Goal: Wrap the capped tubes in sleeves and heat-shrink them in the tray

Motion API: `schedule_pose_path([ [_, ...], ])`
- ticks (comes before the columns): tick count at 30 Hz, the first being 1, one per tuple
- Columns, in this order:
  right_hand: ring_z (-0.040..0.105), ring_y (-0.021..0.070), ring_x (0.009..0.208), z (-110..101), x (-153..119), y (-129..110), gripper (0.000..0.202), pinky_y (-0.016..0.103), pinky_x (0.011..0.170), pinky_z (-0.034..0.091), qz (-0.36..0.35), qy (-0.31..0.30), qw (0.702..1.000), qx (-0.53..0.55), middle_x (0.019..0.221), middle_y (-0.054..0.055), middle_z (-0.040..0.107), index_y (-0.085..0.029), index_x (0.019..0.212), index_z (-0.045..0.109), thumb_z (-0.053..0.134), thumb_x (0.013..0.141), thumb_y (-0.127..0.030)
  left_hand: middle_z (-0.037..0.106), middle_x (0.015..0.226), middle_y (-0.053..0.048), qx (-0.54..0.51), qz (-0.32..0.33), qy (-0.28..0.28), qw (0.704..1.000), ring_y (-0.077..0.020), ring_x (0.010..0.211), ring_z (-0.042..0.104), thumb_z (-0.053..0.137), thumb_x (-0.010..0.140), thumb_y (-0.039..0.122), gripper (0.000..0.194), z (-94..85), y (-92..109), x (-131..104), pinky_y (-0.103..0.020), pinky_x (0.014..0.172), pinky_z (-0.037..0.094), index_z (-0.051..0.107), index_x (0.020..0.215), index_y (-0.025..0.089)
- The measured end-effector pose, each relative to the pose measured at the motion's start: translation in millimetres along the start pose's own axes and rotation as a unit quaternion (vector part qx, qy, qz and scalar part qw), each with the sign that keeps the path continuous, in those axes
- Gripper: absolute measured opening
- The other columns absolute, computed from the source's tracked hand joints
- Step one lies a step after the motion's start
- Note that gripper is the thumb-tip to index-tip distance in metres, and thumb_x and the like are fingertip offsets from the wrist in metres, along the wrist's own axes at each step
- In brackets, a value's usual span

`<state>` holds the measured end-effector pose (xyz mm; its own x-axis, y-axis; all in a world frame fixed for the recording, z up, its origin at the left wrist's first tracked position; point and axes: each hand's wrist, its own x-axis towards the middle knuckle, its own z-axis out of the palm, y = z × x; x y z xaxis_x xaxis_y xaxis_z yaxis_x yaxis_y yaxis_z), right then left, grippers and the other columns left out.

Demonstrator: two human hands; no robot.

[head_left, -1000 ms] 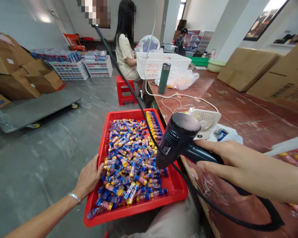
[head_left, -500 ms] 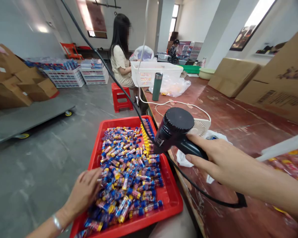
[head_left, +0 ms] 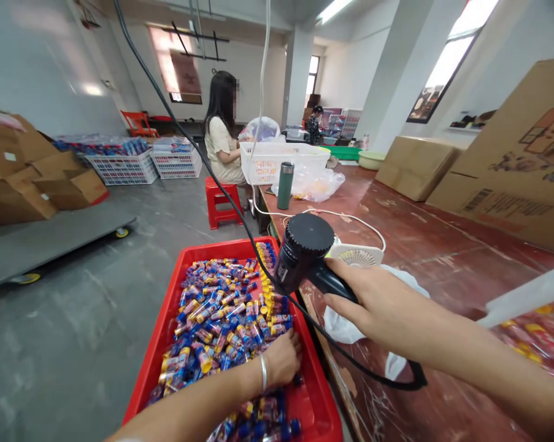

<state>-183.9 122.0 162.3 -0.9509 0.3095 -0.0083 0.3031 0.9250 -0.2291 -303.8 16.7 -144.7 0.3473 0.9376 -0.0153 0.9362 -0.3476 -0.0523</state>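
Observation:
My right hand (head_left: 366, 291) is wrapped round the handle of a black hair dryer (head_left: 304, 242), whose barrel is over the right side of a red tray (head_left: 152, 344). Many small clear bottles (head_left: 219, 307) with blue and yellow ends fill this tray. Most lie jumbled; along the right side some are lined up in a row. My left hand (head_left: 282, 361), with a silver bracelet at the wrist, reaches across the bottles to the tray's right side. Its fingers curl downward, and what is under them is hidden.
A black cord (head_left: 203, 153) hangs across the view. On the brown table (head_left: 396, 221) are a small white fan (head_left: 357, 255), a green flask (head_left: 285, 185), a white basket (head_left: 281, 161) and cartons (head_left: 415, 166). A person (head_left: 221, 135) sits beyond on a red stool (head_left: 221, 205).
My left hand has moved from the tray's left edge across to its right side. The hair dryer stays in my right hand over the tray. The view has tilted up slightly.

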Motion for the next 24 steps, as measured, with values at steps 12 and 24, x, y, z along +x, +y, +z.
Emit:
schedule_pose_path([
  [12, 0.067, 0.0293, 0.097, 0.9, -17.7, 21.0, 0.039, 0.035, 0.073, 0.047, 0.021, -0.024, 0.998, 0.059, 0.11, 0.009, 0.072, -0.022, 0.131, 0.053, 0.05, 0.093, -0.029, 0.062, 0.125, -0.024, -0.01, -0.138, -0.038, 0.99, -0.0431, 0.127, 0.041, 0.053, 0.087, 0.047, 0.049, -1.9, -23.5, -7.4, -0.066, 0.106, 0.017, 0.071, 0.11, 0.008],
  [24, 0.068, 0.024, 0.08, 16.4, -24.7, 28.5, 0.031, 0.03, 0.067, 0.045, 0.03, -0.055, 0.992, 0.11, 0.099, 0.007, 0.073, -0.023, 0.123, 0.058, 0.05, 0.093, -0.023, 0.049, 0.145, -0.016, -0.022, -0.278, -0.017, 0.96, -0.0439, 0.129, 0.041, 0.049, 0.092, 0.043, 0.041, -43.7, -40.4, -86.3, -0.069, 0.102, 0.025, 0.062, 0.126, 0.024],
])
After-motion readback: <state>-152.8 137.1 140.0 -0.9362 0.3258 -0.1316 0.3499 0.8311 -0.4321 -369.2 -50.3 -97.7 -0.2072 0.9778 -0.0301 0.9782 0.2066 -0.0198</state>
